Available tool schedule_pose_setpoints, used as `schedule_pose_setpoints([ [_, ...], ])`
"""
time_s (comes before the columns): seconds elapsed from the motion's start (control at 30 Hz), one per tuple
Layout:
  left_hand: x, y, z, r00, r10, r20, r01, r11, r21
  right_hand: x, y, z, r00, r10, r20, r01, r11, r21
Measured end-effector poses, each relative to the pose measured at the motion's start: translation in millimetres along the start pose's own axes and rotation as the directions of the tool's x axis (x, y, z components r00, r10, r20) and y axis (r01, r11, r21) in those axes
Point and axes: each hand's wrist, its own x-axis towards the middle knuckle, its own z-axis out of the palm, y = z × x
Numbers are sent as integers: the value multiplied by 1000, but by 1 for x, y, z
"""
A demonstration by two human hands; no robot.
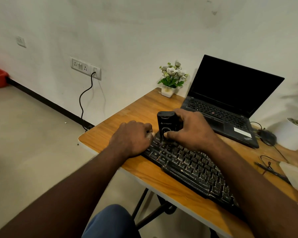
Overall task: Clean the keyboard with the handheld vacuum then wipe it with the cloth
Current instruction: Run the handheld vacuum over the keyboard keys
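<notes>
Vacuuming stage, judged to be near its start. The handheld vacuum is held upright in the grasp of the right hand, with its lower end set on the far-left keys of the keyboard, which lies diagonally on the bench. Pale dust is seen between the keys across the near and right rows, so most of the vacuuming is taken as left, and the wiping is not yet begun. The left hand is laid on the keyboard's left end with its fingers bent. Whether the edge is gripped cannot be told. The vacuum's nozzle is hidden by the right hand. A pale object, possibly the cloth, is cut off at the right edge.
</notes>
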Motion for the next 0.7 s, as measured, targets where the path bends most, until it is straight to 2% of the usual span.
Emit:
schedule_pose_setpoints([
  [0.1,0,0,0,1000,7,7,-7,1000,-10,-1,0,-2,995,-16,94,10,998,69],
  [0.27,0,-1,2,999,14,-39,-14,1000,9,-2,12,-3,998,36,-49,-37,999,-16],
  [0.37,1,-1,2,999,18,-48,-18,1000,6,-5,13,-3,999,-12,53,10,999,43],
  [0.4,2,-2,2,999,18,-50,-18,1000,7,-5,16,-5,999,-8,47,6,999,47],
  [0.5,2,-2,2,999,12,-43,-12,1000,0,-5,27,-9,992,70,-104,-72,997,-19],
  [0.53,1,-2,2,999,12,-43,-12,1000,-4,-7,28,-9,992,85,-96,-84,996,13],
  [0.63,0,-1,2,999,11,-41,-11,1000,-2,-15,23,-6,997,44,57,-51,992,114],
  [0.7,0,0,1,999,7,-44,-6,1000,1,-14,25,-6,998,61,5,-61,996,72],
])
